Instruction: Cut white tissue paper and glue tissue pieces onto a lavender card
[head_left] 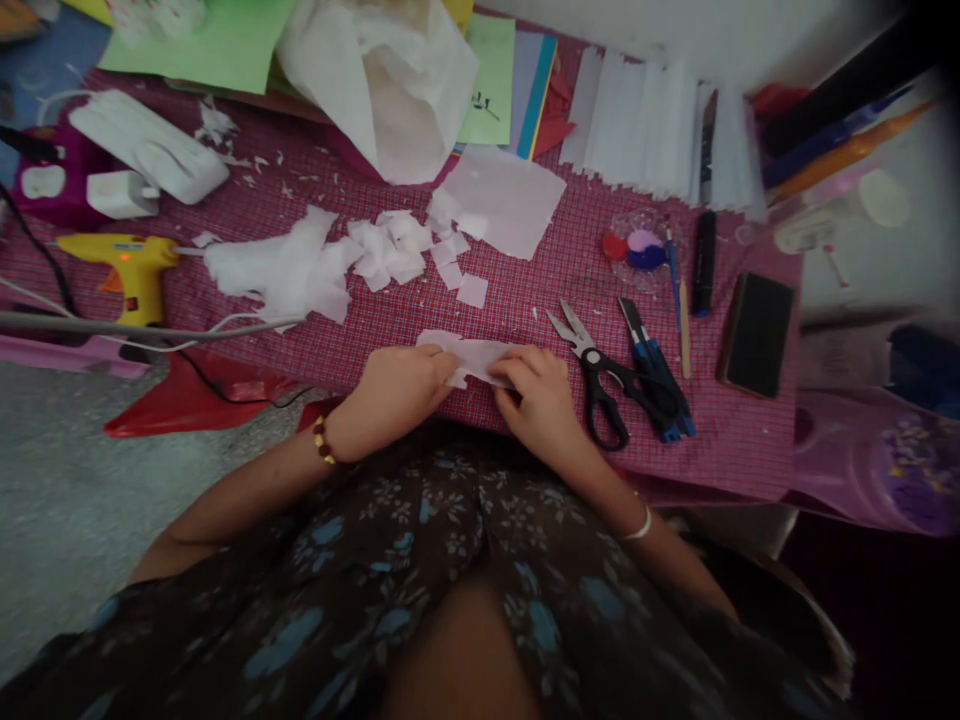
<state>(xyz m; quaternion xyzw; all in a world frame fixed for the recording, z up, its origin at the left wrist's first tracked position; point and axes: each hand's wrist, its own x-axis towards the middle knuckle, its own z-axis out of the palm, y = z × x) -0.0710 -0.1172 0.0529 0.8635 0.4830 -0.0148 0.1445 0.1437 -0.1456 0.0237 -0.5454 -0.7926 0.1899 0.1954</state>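
A strip of thin white paper (pixel 477 358) lies at the front edge of the checked cloth, its edges uneven. My left hand (pixel 401 390) pinches its left part with the fingers together. At the right end, my right hand (pixel 538 395) has its thumb and fingers closed on the paper. Beyond the hands, small cut white squares (pixel 390 248) are heaped beside a bundle of white paper strips (pixel 285 265). A larger white sheet (pixel 517 205) lies flat behind them. Black-handled scissors (pixel 592 358) rest with their blades apart, just right of my right hand.
Blue cutters (pixel 664 385), a brush, a wooden stick and a dark phone (pixel 759 335) lie at the right. A yellow glue gun (pixel 139 270) and its cables are at the left, near a white power strip (pixel 150 145). Coloured papers and a white bag (pixel 382 90) line the back.
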